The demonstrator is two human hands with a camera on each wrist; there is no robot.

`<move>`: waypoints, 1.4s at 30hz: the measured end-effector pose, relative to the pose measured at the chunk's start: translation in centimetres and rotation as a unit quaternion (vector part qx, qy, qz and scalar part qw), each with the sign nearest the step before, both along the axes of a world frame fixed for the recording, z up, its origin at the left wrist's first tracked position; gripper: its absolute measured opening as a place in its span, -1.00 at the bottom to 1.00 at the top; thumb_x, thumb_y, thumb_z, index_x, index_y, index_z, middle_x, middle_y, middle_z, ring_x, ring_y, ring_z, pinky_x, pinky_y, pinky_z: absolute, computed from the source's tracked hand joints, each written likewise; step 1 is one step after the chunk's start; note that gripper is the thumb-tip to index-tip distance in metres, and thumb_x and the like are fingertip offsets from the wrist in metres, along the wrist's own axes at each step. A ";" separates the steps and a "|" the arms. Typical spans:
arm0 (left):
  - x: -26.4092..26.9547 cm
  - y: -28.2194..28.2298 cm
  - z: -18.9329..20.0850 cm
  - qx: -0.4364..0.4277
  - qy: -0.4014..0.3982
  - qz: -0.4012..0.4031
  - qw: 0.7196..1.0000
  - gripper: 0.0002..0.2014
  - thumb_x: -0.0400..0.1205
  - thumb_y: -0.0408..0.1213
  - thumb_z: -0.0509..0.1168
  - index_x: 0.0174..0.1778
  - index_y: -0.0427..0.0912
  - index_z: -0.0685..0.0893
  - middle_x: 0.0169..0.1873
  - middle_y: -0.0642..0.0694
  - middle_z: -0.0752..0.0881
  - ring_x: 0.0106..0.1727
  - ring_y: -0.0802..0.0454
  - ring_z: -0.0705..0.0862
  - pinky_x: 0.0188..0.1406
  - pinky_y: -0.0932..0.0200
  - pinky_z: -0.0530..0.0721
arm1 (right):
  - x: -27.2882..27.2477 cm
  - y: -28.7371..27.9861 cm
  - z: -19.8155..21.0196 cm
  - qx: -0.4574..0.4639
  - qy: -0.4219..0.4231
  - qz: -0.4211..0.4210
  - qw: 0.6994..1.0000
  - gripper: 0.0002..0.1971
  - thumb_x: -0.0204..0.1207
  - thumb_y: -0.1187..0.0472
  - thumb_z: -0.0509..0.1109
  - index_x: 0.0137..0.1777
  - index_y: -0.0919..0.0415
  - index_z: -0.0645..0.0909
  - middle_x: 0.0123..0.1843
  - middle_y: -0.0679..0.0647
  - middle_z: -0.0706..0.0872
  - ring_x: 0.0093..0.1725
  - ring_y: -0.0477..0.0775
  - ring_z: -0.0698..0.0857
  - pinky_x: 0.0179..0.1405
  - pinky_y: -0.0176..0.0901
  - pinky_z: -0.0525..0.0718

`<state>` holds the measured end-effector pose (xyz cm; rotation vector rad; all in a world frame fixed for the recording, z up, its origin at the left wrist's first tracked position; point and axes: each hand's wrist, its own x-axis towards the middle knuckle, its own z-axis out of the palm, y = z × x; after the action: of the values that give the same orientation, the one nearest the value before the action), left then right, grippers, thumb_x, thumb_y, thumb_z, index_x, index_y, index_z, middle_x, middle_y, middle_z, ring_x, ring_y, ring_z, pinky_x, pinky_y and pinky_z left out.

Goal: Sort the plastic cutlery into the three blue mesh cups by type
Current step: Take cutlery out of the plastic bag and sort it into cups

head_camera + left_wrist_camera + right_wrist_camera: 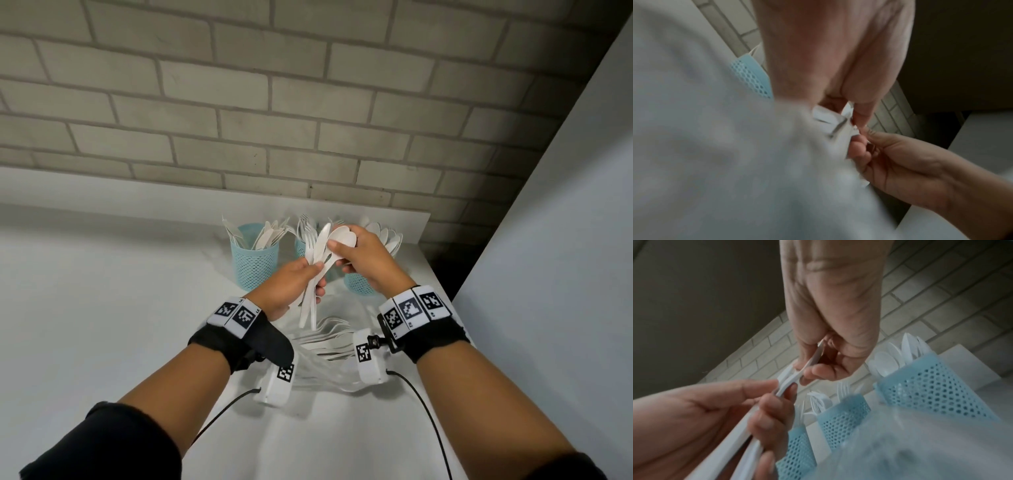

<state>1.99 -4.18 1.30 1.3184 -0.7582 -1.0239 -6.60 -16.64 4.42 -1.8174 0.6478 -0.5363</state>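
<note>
Above the white table, my left hand (pixel 317 274) grips a bundle of white plastic cutlery (pixel 310 301) by the handles; a fork, a knife and spoons fan out of it. My right hand (pixel 337 248) pinches the white spoons (pixel 342 236) at the top of that bundle. The right wrist view shows its fingers (pixel 818 371) curled round a spoon (pixel 812 360). Behind the hands stand three blue mesh cups. The left cup (pixel 255 263) holds knives. The middle cup (pixel 844 415) holds forks, and the right cup (pixel 931 389) holds spoons.
A clear plastic bag (pixel 329 342) with several more white forks lies on the table (pixel 102 308) under my wrists. A brick wall (pixel 308 102) rises just behind the cups. A pale panel (pixel 565 240) closes off the right side.
</note>
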 end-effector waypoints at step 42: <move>-0.5 -2.0 -0.8 0.013 0.102 0.024 0.994 -0.64 0.76 -0.03 -0.02 0.00 -0.13 0.62 -0.52 0.03 0.33 -0.57 0.18 0.28 -0.59 0.35 0.28 | -0.8 -7.0 -3.4 -0.354 0.178 -0.270 0.878 -0.65 0.61 0.00 0.26 0.34 0.07 0.59 0.43 0.15 0.51 0.40 0.26 0.29 0.28 0.01 0.28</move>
<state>1.47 -6.21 0.50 1.2266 -0.5580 -1.1147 -7.37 -23.64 1.02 -2.4582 1.3690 -0.9006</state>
